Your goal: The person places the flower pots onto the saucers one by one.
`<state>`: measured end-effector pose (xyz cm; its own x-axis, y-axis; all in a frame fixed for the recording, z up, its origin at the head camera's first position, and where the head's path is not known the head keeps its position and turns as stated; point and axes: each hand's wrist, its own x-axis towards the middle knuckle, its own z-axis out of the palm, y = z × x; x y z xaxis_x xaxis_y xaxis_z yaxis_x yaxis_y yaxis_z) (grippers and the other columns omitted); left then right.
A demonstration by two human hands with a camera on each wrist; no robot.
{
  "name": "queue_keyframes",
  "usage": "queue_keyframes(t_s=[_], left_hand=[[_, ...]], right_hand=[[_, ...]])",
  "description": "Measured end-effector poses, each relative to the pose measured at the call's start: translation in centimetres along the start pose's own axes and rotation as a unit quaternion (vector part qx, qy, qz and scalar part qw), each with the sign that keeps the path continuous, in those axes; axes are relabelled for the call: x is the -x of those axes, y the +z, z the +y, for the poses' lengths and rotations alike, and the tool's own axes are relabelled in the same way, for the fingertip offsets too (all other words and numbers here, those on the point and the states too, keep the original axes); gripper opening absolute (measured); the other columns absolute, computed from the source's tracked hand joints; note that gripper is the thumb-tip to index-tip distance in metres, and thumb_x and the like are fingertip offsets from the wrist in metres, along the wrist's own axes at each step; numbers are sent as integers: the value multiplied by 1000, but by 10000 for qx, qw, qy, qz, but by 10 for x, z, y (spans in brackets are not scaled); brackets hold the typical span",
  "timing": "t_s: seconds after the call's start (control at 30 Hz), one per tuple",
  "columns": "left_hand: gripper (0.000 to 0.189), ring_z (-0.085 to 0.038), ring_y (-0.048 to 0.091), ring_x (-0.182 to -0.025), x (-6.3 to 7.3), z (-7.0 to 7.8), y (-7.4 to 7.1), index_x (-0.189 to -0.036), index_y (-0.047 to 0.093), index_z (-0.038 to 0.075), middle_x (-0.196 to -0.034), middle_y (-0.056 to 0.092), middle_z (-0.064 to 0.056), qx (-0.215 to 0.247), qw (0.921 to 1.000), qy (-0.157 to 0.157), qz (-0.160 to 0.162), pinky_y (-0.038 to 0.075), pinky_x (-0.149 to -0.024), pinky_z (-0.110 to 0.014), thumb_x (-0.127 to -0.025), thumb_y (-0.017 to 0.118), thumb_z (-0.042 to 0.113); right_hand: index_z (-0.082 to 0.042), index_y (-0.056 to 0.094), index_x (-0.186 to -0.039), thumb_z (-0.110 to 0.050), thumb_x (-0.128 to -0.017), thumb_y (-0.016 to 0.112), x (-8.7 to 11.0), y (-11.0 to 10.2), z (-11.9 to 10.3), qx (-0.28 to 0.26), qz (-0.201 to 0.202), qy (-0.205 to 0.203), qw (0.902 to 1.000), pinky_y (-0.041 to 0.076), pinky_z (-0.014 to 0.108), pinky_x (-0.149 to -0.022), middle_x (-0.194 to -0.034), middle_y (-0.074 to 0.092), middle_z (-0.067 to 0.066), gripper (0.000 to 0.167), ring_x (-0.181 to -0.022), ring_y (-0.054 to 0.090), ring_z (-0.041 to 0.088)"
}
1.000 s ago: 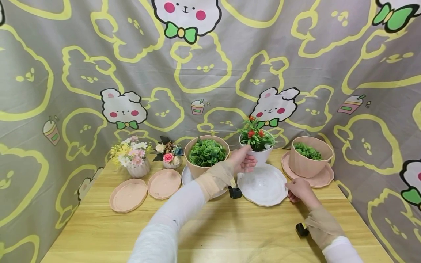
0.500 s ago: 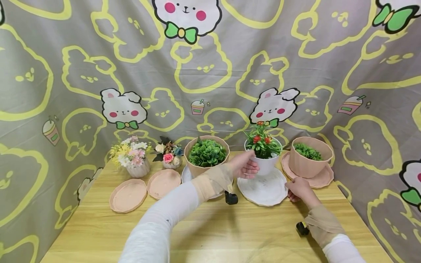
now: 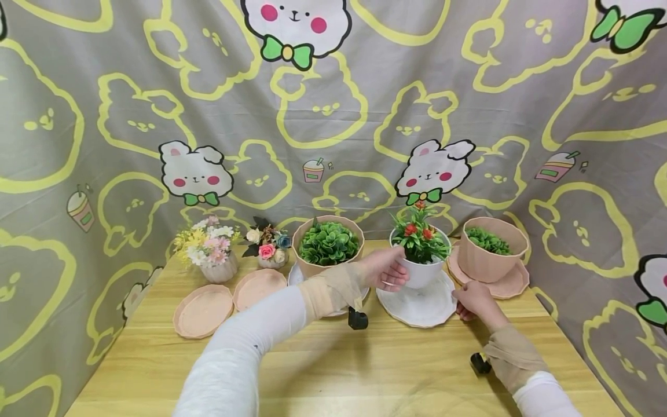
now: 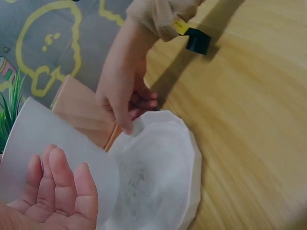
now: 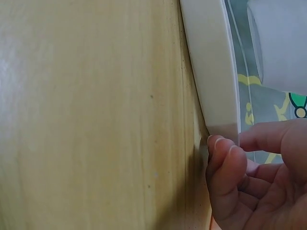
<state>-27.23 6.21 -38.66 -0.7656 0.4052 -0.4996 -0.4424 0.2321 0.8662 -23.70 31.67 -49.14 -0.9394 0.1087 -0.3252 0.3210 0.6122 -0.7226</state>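
My left hand [image 3: 387,269] grips the near left side of a white flowerpot [image 3: 423,274], its thumb up by the rim. Red flowers and green leaves [image 3: 419,234] fill the pot. Below the pot lies a round white saucer [image 3: 414,307] with faceted edges and some dark specks. In the right wrist view a gap shows between the pot [image 5: 283,45] and the saucer's rim [image 5: 216,72]. My right hand [image 3: 475,301] pinches the saucer's right edge between thumb and fingers, as the right wrist view shows up close.
A pink pot [image 3: 490,263] of greenery stands on a pink saucer at right. Left of my left hand is another leafy pink pot [image 3: 312,267] on a white saucer. Two pink saucers, one of them in front [image 3: 202,313], and two small flower pots [image 3: 219,271] stand farther left.
The flowerpot in my left hand has moved toward me and slightly right, from behind the white saucer to over it. My right hand stays at the saucer's edge.
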Motion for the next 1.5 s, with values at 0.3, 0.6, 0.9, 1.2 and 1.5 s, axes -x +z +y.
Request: queue_keyframes(t_s=[0.3,0.6,0.9,1.2,1.5], left_hand=[[29,-13,59,-61,1,-10,0,-71,60,8,-69,63,-3,-373,9992,-16,-168,54,-61,-27,-86,48,30],[31,-12,60,-61,-3,-19,2,-72,61,8,-69,64,-2,-535,9980,-94,-315,54,-62,-27,-87,46,31],[32,-13,60,-62,-2,-21,5,-72,61,7,-70,65,-4,-526,9980,-222,-265,54,-61,-28,-88,46,30],[32,-13,60,-62,-3,-28,5,-71,61,7,-70,65,-3,-704,9971,-173,-232,57,-69,-31,-88,45,29],[33,-13,60,-61,-4,-32,7,-71,62,7,-69,65,-3,-747,9968,-157,-254,57,-65,-30,-87,45,30]], right_hand=[[0,57,-72,-16,-96,47,-2,2,3,62,5,-7,10000,55,29,-47,-55,60,6,31,-44,59,13],[0,56,-73,-16,-95,47,-2,-1,2,-39,5,26,10000,55,29,-48,-54,60,6,29,-44,58,13],[-1,55,-72,-16,-96,47,-2,-1,1,123,4,-8,9999,55,29,-47,-55,60,6,30,-45,59,13],[-1,55,-72,-15,-96,46,-1,-2,-3,312,-68,-14,9995,55,28,-47,-55,60,5,29,-45,58,12],[0,57,-71,-14,-96,45,0,-3,-6,412,-122,23,9991,55,28,-47,-54,60,5,30,-45,58,11]])
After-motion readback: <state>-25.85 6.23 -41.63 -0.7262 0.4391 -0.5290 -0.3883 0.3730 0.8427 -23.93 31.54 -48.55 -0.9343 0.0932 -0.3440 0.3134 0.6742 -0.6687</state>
